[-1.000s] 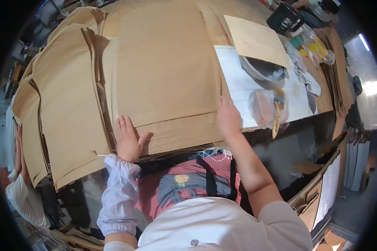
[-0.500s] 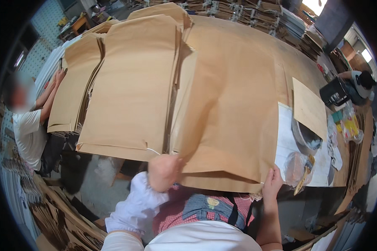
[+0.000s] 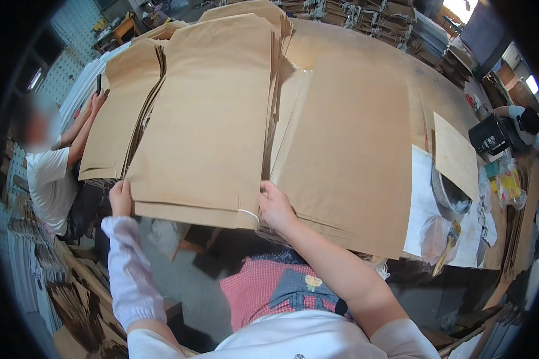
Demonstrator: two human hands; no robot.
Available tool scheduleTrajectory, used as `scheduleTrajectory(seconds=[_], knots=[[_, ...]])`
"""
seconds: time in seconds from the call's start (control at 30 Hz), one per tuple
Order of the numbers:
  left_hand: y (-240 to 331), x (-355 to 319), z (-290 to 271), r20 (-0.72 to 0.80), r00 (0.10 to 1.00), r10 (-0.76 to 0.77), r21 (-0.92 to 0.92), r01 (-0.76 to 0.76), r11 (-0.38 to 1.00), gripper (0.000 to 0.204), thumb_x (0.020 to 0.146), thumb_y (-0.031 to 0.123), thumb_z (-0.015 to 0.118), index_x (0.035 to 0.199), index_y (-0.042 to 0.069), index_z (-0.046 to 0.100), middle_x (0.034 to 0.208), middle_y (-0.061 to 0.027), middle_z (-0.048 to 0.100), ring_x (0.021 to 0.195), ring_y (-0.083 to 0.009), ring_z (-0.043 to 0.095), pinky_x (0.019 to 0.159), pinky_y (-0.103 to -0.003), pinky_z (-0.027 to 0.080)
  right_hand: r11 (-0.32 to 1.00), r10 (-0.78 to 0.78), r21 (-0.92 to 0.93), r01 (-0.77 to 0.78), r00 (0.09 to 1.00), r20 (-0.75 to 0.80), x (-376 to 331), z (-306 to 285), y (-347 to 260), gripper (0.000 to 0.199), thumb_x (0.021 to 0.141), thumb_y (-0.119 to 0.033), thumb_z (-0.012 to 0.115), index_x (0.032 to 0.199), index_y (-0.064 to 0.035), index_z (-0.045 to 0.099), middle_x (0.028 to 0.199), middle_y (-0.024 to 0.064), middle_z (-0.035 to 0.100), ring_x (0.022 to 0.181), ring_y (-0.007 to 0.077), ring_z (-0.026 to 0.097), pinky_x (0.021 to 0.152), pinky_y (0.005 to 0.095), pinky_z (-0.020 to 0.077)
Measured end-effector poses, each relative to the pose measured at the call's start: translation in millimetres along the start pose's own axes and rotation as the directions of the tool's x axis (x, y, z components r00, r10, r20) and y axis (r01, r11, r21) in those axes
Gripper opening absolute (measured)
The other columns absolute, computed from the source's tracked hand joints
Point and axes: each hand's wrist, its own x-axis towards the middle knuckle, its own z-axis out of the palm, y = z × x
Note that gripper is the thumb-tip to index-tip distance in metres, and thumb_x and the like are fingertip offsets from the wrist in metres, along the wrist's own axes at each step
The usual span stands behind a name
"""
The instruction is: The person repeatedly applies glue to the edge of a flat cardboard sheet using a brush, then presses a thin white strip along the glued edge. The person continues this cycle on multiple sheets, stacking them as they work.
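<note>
A tall stack of brown kraft paper bags (image 3: 206, 113) lies in front of me, its near edge folded, with a white string (image 3: 249, 212) showing at the lower right. My left hand (image 3: 121, 199), in a white sleeve cover, pinches the lower left corner of the top bag. At its right edge, close to the lower corner, my right hand (image 3: 273, 204) closes round the same bag; some of those fingers are hidden. Another pile, topped by a flat brown paper bag (image 3: 356, 155), lies to the right under my right forearm.
At the far left a person (image 3: 54, 173) holds another bag stack (image 3: 126, 107). To the right stand a bowl (image 3: 448, 194) partly covered by a board (image 3: 455, 149), a brush (image 3: 447, 248) and a plastic bag (image 3: 509, 188). A second person (image 3: 526, 125) is beyond a black case (image 3: 489, 136).
Both hands have left the right-hand bag, which now lies flat on its pile. They have moved left and taken hold of the top bag on the middle stack.
</note>
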Motion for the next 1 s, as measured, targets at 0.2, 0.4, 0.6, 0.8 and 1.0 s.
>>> scheduleTrajectory(seconds=[0.2,0.4,0.6,0.8,1.0], knots=[[40.7,7.6,16.3,-0.176,0.976,-0.126,0.554,0.204,0.807,0.034,0.089,0.028,0.055,0.11,0.003,0.06,0.104,-0.0192,0.064,0.095,-0.0386,0.061,0.079,-0.045,0.049,0.982,0.085,0.101,-0.159,0.852,0.517,-105.9,-60.7,-17.6,0.049,0.092,-0.018,0.056,0.137,-0.0036,0.044,0.088,0.0107,0.065,0.07,0.0125,0.058,0.062,0.0268,0.0476],[225.1,-130.9,47.3,0.118,0.963,0.242,-0.319,-0.194,0.928,0.029,0.089,0.015,0.063,0.113,-0.001,0.06,0.104,-0.0118,0.065,0.097,-0.0197,0.061,0.086,-0.031,0.048,0.738,0.083,-0.6,-0.308,0.924,-0.373,-236.1,-209.1,-18.5,0.018,0.085,-0.012,0.062,0.099,-0.0008,0.067,0.095,0.0141,0.067,0.086,0.0234,0.065,0.075,0.0329,0.0506],[309.6,-197.6,156.3,0.305,0.757,0.578,-0.207,-0.539,0.816,0.059,0.086,0.011,0.061,0.136,-0.007,0.034,0.136,-0.0263,0.041,0.129,-0.0389,0.038,0.108,-0.039,0.03,0.059,-0.269,-0.767,-0.639,0.73,-0.629,-314.8,-329.0,-6.2,0.045,0.077,0.002,0.056,0.118,-0.0143,0.059,0.096,0.0134,0.054,0.085,0.0333,0.058,0.073,0.0404,0.0476],[291.7,-187.1,188.7,0.454,0.743,0.492,-0.214,-0.445,0.87,0.06,0.087,0.014,0.06,0.135,-0.01,0.031,0.136,-0.0296,0.037,0.13,-0.042,0.032,0.11,-0.043,0.025,0.361,-0.748,-0.912,-0.193,0.524,-0.407,-322.1,-360.3,-13.2,0.024,0.081,0.001,0.064,0.105,-0.0023,0.062,0.082,0.0084,0.062,0.068,0.0179,0.058,0.064,0.0296,0.0473],[284.6,-189.3,181.0,0.501,0.744,0.442,-0.288,-0.339,0.896,0.057,0.09,0.013,0.057,0.137,-0.007,0.032,0.141,-0.0243,0.036,0.134,-0.0365,0.03,0.111,-0.04,0.024,0.873,-0.483,-0.457,0.17,0.173,-0.858,-247.8,-434.1,-39.1,0.022,0.084,-0.015,0.069,0.094,0.0035,0.063,0.068,0.0044,0.062,0.053,0.0078,0.055,0.046,0.0219,0.0418]])
